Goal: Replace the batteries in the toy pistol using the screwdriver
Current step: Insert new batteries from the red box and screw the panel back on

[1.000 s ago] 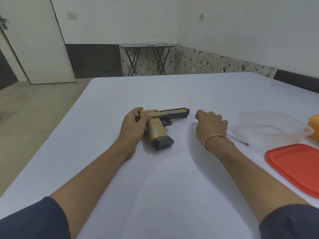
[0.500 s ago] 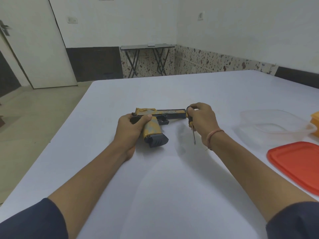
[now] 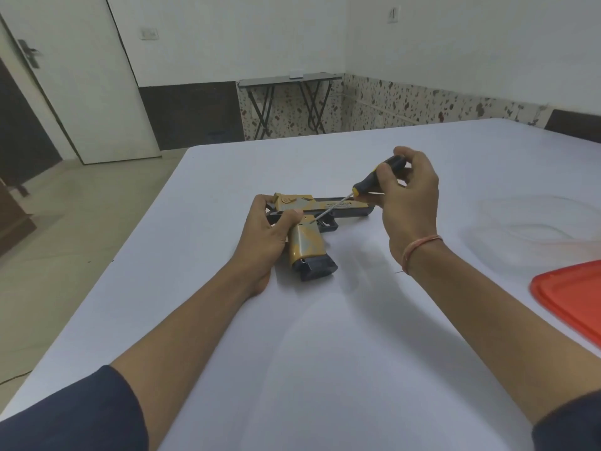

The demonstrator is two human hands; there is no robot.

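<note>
Pinning tan-and-black plastic toy pistol (image 3: 307,247) flat on white bench (image 3: 325,353), centre frame: your left hand (image 3: 266,236) grips its rear. Right hand (image 3: 409,203) pinches black-and-yellow-handled thin-shaft screwdriver (image 3: 377,177), tip at top of grip. Likely light, rigid, slick shell; hold rear firmly, tip may skid.

One toy pistol (image 3: 307,245), one screwdriver (image 3: 374,180), one red lid (image 3: 572,297), one clear container (image 3: 533,222). Two hands: left hand (image 3: 266,232), right hand (image 3: 409,203). One white surface (image 3: 325,353), one far folding table (image 3: 289,81), one door (image 3: 81,76).
</note>
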